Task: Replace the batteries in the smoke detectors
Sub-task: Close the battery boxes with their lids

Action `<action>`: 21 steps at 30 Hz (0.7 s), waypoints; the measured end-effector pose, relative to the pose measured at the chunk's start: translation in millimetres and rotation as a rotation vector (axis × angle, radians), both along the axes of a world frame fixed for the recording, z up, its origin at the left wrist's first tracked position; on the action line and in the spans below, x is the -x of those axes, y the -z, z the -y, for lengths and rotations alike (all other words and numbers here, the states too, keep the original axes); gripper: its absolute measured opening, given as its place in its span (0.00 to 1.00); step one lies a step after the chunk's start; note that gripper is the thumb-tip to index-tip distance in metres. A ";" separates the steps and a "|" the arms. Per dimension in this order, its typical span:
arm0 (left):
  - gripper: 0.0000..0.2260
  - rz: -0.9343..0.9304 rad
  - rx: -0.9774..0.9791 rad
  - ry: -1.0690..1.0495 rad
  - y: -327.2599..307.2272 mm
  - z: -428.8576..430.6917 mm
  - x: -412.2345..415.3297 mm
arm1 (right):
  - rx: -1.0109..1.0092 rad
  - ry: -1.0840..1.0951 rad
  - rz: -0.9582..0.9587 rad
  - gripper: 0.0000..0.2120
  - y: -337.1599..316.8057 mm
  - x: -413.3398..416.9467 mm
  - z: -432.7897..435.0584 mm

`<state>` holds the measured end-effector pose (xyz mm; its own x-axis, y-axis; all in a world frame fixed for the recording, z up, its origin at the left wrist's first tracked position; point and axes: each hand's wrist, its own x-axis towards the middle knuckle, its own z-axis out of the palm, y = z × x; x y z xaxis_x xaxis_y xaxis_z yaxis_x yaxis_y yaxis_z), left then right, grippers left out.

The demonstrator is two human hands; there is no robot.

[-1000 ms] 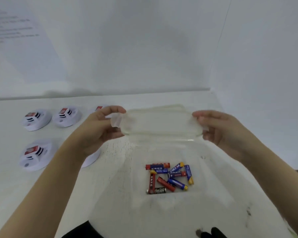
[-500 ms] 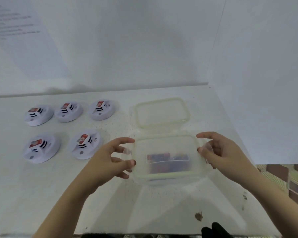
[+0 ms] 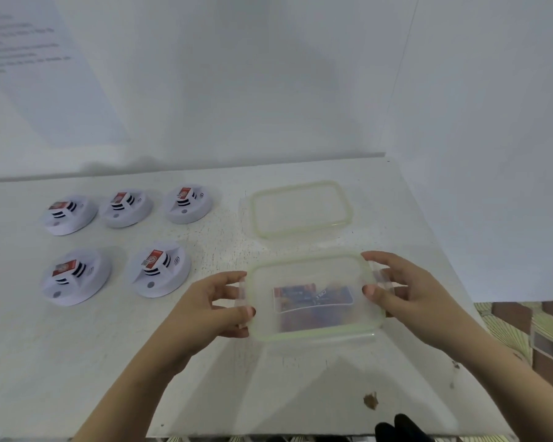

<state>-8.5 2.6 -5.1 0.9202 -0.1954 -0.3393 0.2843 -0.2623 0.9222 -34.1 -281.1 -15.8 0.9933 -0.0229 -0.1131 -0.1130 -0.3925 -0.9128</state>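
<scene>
Clear plastic container (image 3: 313, 334) in curled-finger grasp of left hand (image 3: 205, 307) and right hand (image 3: 409, 291).

Gripped at its two short ends, a clear container (image 3: 313, 334): left hand (image 3: 211, 301) on the left end, right hand (image 3: 407, 291) on the right, thumbs against the rim. Inside, blurred red and blue shapes, probably batteries (image 3: 313, 296). Just behind, its lid (image 3: 300, 209) flat on the white table (image 3: 77, 362). To the left, five smoke detectors (image 3: 160, 269) in two rows, three behind and two in front, apart from the container.
</scene>
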 end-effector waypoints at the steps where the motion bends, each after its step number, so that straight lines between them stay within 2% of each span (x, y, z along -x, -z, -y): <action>1: 0.28 0.030 0.014 -0.017 2.0 0.7 0.0 | 0.027 0.003 0.008 0.18 1.4 -0.1 0.0; 4: 0.25 0.183 -0.058 -0.010 9.5 4.9 -0.9 | 0.136 -0.012 0.113 0.22 6.6 0.3 -0.6; 5: 0.24 0.290 -0.158 0.011 12.2 7.0 -0.2 | 0.212 -0.033 0.194 0.23 7.3 0.9 -1.3; 7: 0.22 0.618 -0.362 0.090 15.6 11.1 1.4 | 0.393 -0.127 0.376 0.22 8.1 1.4 -1.8; 9: 0.26 0.839 -0.403 0.275 22.6 15.9 2.6 | 0.498 -0.290 0.458 0.26 12.0 3.2 -2.4; 12: 0.36 1.005 -0.521 0.491 37.9 22.4 3.1 | 0.601 -0.454 0.487 0.38 23.8 4.9 -5.5; 16: 0.26 1.230 -0.602 0.412 51.5 29.5 1.4 | 0.693 -0.391 0.625 0.33 35.3 2.3 -10.3; 21: 0.23 1.296 -0.585 0.354 58.6 33.5 3.3 | 0.698 -0.363 0.683 0.27 41.0 1.9 -11.2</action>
<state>-11.7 -30.9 -63.7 0.5706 -0.5990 0.5618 -0.8002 -0.5593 0.2164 -36.0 -269.9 -56.7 0.8014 0.4453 0.3992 0.5723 -0.7650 -0.2955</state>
